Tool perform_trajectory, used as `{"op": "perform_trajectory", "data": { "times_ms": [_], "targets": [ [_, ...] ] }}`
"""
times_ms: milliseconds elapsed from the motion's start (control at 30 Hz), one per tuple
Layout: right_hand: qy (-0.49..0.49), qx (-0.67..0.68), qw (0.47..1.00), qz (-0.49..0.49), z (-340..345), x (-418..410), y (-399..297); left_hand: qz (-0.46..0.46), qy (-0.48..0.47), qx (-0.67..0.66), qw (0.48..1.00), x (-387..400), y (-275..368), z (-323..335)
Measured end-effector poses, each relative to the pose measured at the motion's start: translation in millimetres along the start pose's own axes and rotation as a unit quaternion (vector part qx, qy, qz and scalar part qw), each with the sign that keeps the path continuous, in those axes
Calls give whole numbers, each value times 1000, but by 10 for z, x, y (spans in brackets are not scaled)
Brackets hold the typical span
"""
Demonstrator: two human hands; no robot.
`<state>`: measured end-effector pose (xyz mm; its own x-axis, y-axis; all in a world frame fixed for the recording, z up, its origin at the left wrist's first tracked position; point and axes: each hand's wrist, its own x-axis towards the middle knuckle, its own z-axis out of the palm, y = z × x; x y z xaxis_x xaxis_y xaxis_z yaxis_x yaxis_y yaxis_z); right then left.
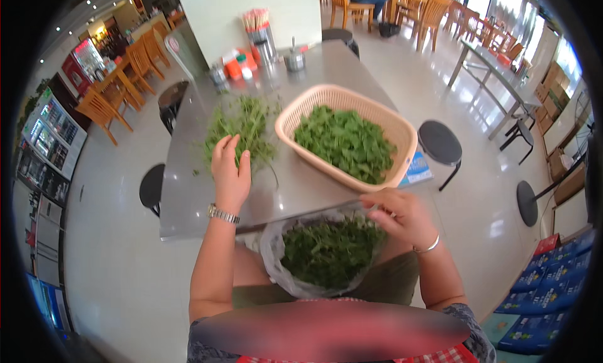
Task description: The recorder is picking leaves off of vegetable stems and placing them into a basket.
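Observation:
My left hand (230,172), a metal watch on its wrist, is at the near side of a loose pile of green stems (245,122) on the steel table (301,193). Its fingers are apart, and nothing shows in it. My right hand (400,214) is slightly blurred, with curled fingers between the basket's near corner and the bag; whether it pinches something is unclear. A peach plastic basket (301,148) holds picked green leaves (344,141). At my lap, below the table edge, a translucent plastic bag (273,250) gapes around darker leafy greens (332,250).
Against the white wall stand a chopstick holder (264,42), a lidded metal pot (295,60) and small condiment containers (240,66). A blue-and-white packet (417,169) lies by the basket. Round black stools (440,141) flank the table. Stacked blue packages (541,287) are at right.

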<state>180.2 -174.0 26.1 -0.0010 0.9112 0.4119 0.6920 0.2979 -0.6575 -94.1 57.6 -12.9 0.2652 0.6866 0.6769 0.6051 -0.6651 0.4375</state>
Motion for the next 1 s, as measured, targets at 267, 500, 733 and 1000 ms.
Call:
{"op": "perform_trajectory", "data": {
  "times_ms": [267, 500, 733, 1000],
  "targets": [
    [-190, -119, 975, 6, 1207, -715, 856, -29, -389, -176, 904, -1518, 414, 172],
    [-340, -110, 928, 101, 1473, -904, 1038, -27, -437, 17, 899, -2188, 286, 569],
    [-252, 189, 933, 177, 1035, -768, 705, -181, -268, -143, 935, -1910, 121, 408],
    [-151, 388, 865, 278, 1045, -595, 597, -238, -122, -245, 932, -1850, 390, 78]
  ]
}}
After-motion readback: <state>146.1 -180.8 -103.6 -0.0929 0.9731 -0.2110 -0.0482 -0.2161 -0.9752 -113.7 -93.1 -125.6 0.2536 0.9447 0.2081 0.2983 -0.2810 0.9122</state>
